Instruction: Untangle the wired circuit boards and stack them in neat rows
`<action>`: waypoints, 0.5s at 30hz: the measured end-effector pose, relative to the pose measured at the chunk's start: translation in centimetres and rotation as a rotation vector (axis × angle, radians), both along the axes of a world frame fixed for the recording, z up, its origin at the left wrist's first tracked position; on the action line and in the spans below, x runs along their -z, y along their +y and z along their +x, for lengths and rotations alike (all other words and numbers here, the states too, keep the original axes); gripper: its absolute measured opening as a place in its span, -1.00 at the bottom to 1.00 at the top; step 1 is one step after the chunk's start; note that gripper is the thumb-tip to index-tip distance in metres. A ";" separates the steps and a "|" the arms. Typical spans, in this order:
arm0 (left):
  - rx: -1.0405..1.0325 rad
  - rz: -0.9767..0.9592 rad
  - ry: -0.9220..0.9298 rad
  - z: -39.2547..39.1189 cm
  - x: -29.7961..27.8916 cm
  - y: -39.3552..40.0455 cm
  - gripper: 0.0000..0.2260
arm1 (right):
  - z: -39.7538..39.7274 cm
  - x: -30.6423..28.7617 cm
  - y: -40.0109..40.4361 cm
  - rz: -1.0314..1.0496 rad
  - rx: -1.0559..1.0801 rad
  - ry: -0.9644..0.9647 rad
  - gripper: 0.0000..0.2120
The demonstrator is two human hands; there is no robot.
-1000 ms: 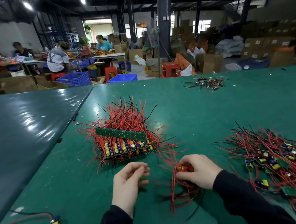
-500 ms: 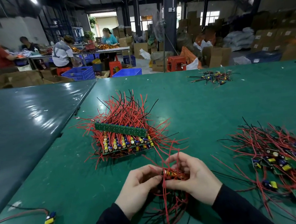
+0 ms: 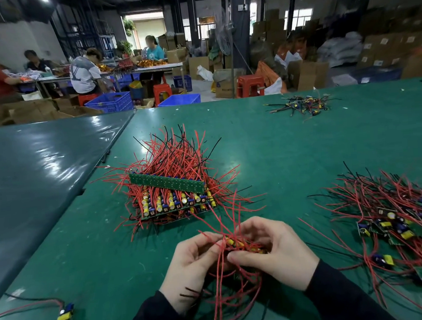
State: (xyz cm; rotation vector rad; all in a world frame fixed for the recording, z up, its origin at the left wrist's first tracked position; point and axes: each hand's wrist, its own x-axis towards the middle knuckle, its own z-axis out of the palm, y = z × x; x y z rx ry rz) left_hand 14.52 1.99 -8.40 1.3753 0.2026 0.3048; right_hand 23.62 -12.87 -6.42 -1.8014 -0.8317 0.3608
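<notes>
left hand [image 3: 187,269] closed in | both hands grip red-wired bundle [image 3: 238,248]

hands [image 3: 239,257] — apparently around wired boards [image 3: 241,245]

The small bundle of boards [image 3: 238,243] held between the left hand [image 3: 190,268] and the right hand [image 3: 274,253] is mostly hidden by curled fingers [image 3: 239,257] and red wires; how many boards it holds cannot be told. The loose heap of boards [image 3: 404,223] at the counter's right edge is cut off by the frame. In the stacked rows [image 3: 175,199], lower boards are buried under wires. The little pile [image 3: 303,104] near the counter's far edge is too small to make out. Both dark sleeves [image 3: 344,298] run off the bottom edge.
</notes>
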 end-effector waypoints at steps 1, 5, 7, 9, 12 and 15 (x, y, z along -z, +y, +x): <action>0.017 -0.030 -0.008 0.0 -0.1 0.0 -0.81 | 0.1 -0.2 -0.1 -0.026 -0.015 0.009 -0.59; 0.041 -0.031 -0.052 -0.1 -0.2 0.0 -0.84 | 0.2 -0.4 -0.4 -0.057 -0.073 -0.002 -0.70; 0.027 0.046 -0.073 -0.2 -0.3 0.0 -0.78 | 0.1 -0.5 -0.4 -0.012 -0.085 -0.011 -0.82; 0.012 0.075 -0.085 -0.3 -0.4 0.1 -0.78 | -0.2 -0.8 -0.5 0.018 -0.119 -0.014 -0.84; 0.084 0.064 -0.036 -0.6 -0.4 -0.1 -0.79 | -0.4 -1.2 -0.6 0.041 -0.180 0.022 -0.79; 0.172 0.126 -0.036 -1.1 -0.7 -0.4 -0.70 | -0.7 -1.8 -0.8 0.037 -0.256 0.084 -0.82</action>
